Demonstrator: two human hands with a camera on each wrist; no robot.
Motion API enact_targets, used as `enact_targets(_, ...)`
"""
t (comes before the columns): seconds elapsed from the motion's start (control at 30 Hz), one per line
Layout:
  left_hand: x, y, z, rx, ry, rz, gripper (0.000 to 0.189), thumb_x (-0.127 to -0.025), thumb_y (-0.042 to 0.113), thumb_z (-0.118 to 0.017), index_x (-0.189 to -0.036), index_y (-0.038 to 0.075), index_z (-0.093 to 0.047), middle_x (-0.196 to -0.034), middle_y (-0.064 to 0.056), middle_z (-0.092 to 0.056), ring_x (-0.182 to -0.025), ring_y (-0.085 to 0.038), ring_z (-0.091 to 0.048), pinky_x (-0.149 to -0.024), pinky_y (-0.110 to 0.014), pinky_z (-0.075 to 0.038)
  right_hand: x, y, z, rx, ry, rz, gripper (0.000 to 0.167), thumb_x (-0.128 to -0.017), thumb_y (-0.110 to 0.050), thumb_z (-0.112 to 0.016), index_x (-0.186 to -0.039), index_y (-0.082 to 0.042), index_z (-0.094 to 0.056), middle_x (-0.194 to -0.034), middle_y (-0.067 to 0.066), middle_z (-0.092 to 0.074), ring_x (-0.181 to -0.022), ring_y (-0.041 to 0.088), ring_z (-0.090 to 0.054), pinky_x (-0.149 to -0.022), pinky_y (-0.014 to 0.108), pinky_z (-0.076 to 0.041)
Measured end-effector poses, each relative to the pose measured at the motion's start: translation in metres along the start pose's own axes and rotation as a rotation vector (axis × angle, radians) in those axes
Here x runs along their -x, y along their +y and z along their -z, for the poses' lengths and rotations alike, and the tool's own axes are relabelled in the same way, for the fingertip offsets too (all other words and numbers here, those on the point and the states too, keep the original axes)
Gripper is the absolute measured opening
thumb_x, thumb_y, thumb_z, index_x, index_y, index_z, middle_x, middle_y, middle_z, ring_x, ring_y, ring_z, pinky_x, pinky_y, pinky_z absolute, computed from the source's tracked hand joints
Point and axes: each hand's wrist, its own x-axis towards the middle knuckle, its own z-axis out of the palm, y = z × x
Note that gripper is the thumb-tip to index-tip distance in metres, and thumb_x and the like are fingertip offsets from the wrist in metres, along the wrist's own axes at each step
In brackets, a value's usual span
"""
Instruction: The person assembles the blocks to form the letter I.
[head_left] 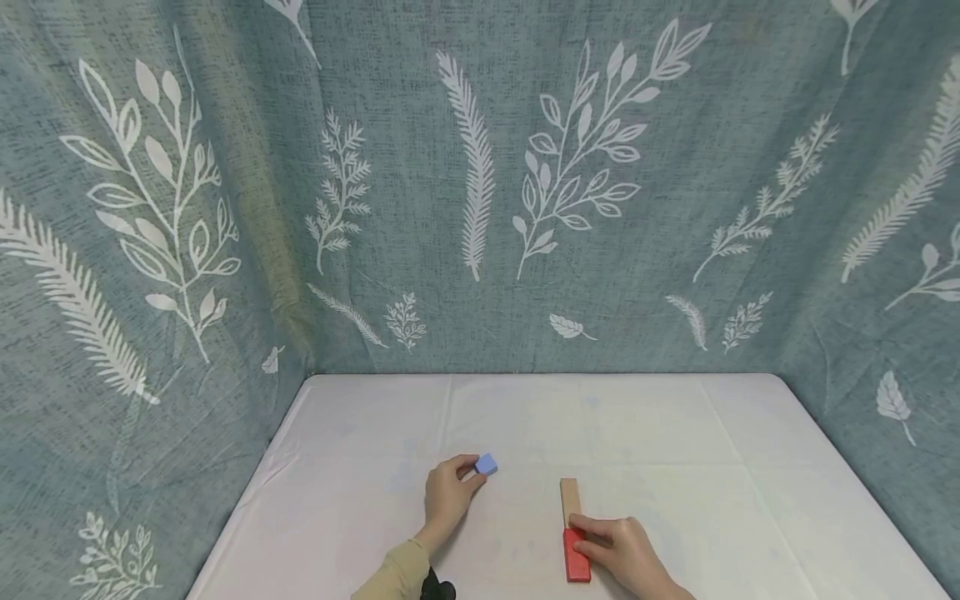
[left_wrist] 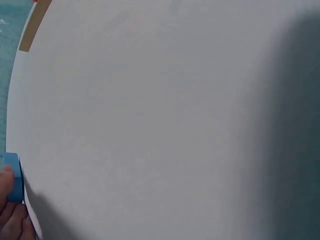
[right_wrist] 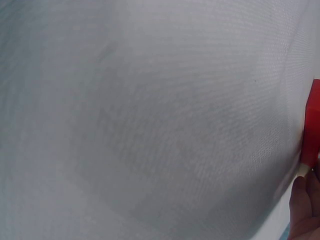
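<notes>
My left hand pinches a small blue block between thumb and fingers, near the middle of the white table. In the left wrist view the blue block shows at the left edge, with fingertips around its lower part. To the right, a red block lies in line with a plain wooden strip, end against end. My right hand grips the red block at its upper end, close to where it meets the wood. In the right wrist view the red block is cut off by the edge.
A white cloth with fold creases covers the table. Teal curtains with white leaf prints hang at the back and both sides. A small black object is at the bottom edge, beside the left sleeve.
</notes>
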Motion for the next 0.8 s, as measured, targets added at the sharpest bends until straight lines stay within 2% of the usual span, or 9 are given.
enact_targets(0.27, -0.005, 0.004, 0.005, 0.005, -0.026, -0.013, 0.026, -0.075, 0.004, -0.076, -0.1, 0.0, -0.071, -0.101, -0.017, -0.072, -0.092, -0.03, -0.07, -0.081, -0.039, -0.058, 0.0, 0.0, 0.0, -0.016, -0.004, 0.002, 0.039, -0.08, -0.018, -0.074, -0.115, -0.001, -0.067, -0.114, 0.013, -0.068, -0.107, 0.017, -0.064, -0.081, 0.027, -0.057)
enact_targets(0.8, -0.028, 0.022, 0.013, 0.037, -0.039, -0.049, 0.023, -0.078, 0.004, -0.073, -0.101, 0.001, -0.072, -0.103, -0.014, -0.072, -0.098, -0.029, -0.068, -0.086, -0.039, -0.056, 0.0, 0.0, -0.001, -0.018, -0.008, -0.012, 0.039, -0.08, -0.016, -0.074, -0.116, -0.002, -0.067, -0.114, 0.012, -0.068, -0.107, 0.023, -0.065, -0.081, 0.028, -0.057)
